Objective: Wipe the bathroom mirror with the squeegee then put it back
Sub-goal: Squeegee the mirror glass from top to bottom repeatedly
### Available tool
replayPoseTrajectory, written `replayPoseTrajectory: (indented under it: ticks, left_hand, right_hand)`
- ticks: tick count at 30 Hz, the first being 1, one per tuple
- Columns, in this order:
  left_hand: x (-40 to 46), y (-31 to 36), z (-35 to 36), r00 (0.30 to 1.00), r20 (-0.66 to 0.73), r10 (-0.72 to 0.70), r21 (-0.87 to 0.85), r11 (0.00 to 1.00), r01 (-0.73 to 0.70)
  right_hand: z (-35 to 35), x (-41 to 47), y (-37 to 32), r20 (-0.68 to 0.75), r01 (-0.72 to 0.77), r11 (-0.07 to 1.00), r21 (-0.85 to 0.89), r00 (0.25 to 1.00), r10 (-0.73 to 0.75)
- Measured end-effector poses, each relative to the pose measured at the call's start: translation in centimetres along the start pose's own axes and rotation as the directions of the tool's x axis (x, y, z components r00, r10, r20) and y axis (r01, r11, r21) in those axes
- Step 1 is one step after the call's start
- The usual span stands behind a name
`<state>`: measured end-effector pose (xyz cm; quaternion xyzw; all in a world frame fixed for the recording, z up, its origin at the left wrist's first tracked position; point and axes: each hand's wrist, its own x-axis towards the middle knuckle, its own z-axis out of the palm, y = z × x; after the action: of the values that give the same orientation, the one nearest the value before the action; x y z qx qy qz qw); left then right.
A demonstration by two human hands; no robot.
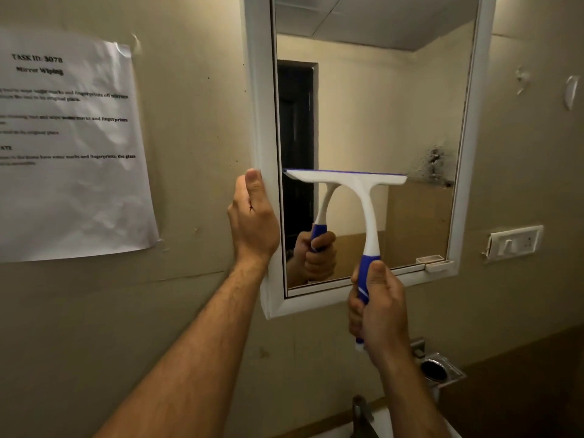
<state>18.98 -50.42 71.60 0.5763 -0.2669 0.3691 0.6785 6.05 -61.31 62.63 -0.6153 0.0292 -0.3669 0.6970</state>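
Observation:
A white-framed mirror (262, 121) hangs on the beige wall. My right hand (379, 308) grips the blue handle of a white squeegee (363, 191), its blade lying level against the glass about halfway down, left of centre. My left hand (252, 216) clasps the mirror frame's left edge, thumb up. A dark patch of spots (434, 164) marks the glass just right of the blade. The hand and handle are reflected in the lower left of the glass.
A printed task sheet (69, 143) is taped to the wall on the left. A switch plate (515, 243) sits to the right of the mirror, a hook (571, 91) above it. A metal holder (437, 368) and a tap (361, 409) lie below.

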Motion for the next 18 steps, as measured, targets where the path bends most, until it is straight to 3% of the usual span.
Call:
replayPoseTrajectory:
  ticks: [7, 14, 18]
  left_hand:
    - [-0.2, 0.3, 0.1, 0.999, -0.011, -0.034, -0.024, 0.999, 0.034]
    - [-0.4, 0.5, 0.3, 0.998, -0.052, -0.044, -0.037, 0.998, 0.042]
    - [-0.3, 0.3, 0.3, 0.997, -0.046, -0.068, -0.042, 0.997, 0.066]
  right_hand:
    - [-1.5, -3.5, 4.5, 0.043, -0.072, 0.997, 0.011, 0.996, 0.072]
    - [-1.8, -1.4, 1.9, 0.116, 0.087, 0.994, 0.064, 0.989, -0.094]
    - [-1.9, -1.8, 2.2, 0.161, -0.006, 0.999, 0.054, 0.987, -0.003]
